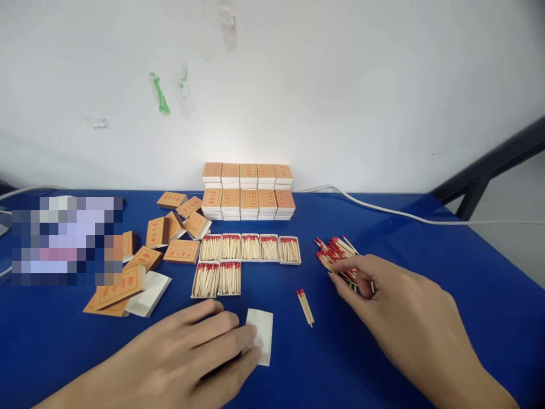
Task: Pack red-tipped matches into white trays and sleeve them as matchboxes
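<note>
My left hand (200, 349) lies on the blue table, its fingertips touching a small white empty matchbox tray (261, 332). My right hand (392, 309) reaches into a loose pile of red-tipped matches (334, 253), fingers pinched among them. A few matches (305, 307) lie alone between the two hands. Several open trays filled with matches (249, 248) sit in two rows beyond the left hand.
Stacked closed orange matchboxes (248, 190) stand at the back against the white wall. Loose orange sleeves (159, 244) and a white tray (149, 292) are scattered at the left. A white cable (383, 210) runs along the table's rear edge. A blurred patch covers the far left.
</note>
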The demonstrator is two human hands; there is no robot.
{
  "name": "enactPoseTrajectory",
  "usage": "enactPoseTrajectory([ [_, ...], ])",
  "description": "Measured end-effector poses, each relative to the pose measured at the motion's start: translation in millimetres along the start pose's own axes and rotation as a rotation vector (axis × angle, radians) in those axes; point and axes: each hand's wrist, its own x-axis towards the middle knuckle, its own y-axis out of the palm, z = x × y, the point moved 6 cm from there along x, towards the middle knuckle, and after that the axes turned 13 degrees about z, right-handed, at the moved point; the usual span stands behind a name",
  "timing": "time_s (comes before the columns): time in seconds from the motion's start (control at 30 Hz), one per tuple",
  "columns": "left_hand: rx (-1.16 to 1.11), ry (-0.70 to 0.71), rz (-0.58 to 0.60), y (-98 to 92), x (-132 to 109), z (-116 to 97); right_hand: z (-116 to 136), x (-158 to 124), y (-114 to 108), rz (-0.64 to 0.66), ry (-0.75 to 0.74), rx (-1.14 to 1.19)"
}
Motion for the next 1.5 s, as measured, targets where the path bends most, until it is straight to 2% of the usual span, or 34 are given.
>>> enactPoseTrajectory([
  [0.4, 0.001, 0.002, 0.009, 0.6, 0.0, 0.8, -4.8, -0.8, 1.6, 0.038, 0.092, -0.051],
  [0.7, 0.006, -0.006, 0.006, -0.4, 1.6, 1.0, -0.7, -0.5, -0.7, 0.071, 0.017, 0.007],
  [1.0, -0.001, -0.005, 0.018, 1.4, -0.7, 1.8, 13.8, -4.5, 6.9, 0.256, -0.073, 0.212],
  [1.13, 0.003, -0.001, 0.025, 2.3, -1.3, 1.6, 15.9, -6.5, 9.6, 0.299, -0.087, 0.237],
  [1.33, -0.001, -0.007, 0.033, 1.8, -0.7, 1.6, 21.2, -8.0, 14.8, 0.387, -0.054, 0.305],
  [1.5, 0.009, -0.003, 0.032, 1.7, -1.3, 0.7, 18.4, -4.4, 7.0, 0.458, 0.033, 0.41],
])
